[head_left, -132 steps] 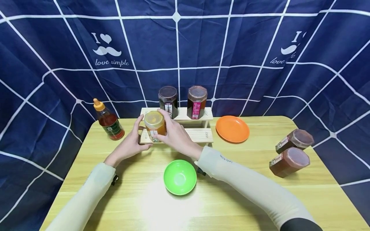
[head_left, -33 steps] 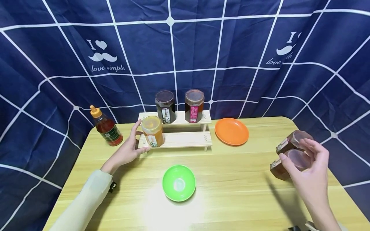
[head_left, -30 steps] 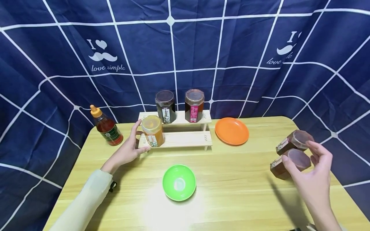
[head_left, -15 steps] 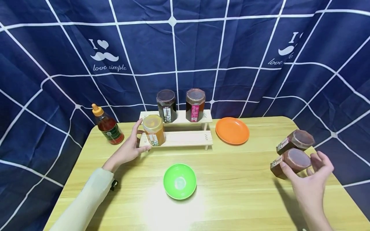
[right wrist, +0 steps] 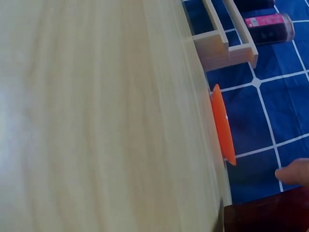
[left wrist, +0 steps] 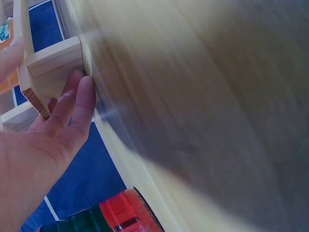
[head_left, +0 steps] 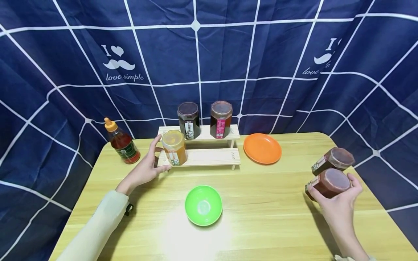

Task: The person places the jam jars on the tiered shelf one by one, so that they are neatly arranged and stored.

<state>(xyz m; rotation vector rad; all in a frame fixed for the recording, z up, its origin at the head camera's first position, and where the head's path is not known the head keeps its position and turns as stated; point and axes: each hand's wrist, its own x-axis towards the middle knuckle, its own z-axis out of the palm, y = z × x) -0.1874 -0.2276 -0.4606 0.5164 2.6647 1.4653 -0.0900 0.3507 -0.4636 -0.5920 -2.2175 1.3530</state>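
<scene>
My left hand [head_left: 143,167] holds the left end of a two-step wooden rack [head_left: 212,157]; in the left wrist view its thumb and fingers [left wrist: 83,104] lie on either side of the board. Beside that hand an amber jar [head_left: 174,150] with a yellowish lid stands on the lower step. My right hand [head_left: 339,204] grips the nearer of two red-brown jars [head_left: 330,183] at the table's right, thumb on its left side, the other fingers partly hidden behind it. The other jar [head_left: 337,158] stands just behind. In the right wrist view only the thumb [right wrist: 294,172] and part of the dark red jar [right wrist: 270,215] show.
A dark jar [head_left: 188,121] and a pink-labelled jar [head_left: 221,119] stand on the upper step. A sauce bottle [head_left: 124,145] is left of the rack, an orange plate [head_left: 262,148] to its right. A green bowl [head_left: 203,206] sits in front. A blue curtain [head_left: 277,54] hangs behind.
The right hand let go of the amber jar on the lower step, moved right and now grips the nearer red-brown jar. The left hand stays at the rack's left end.
</scene>
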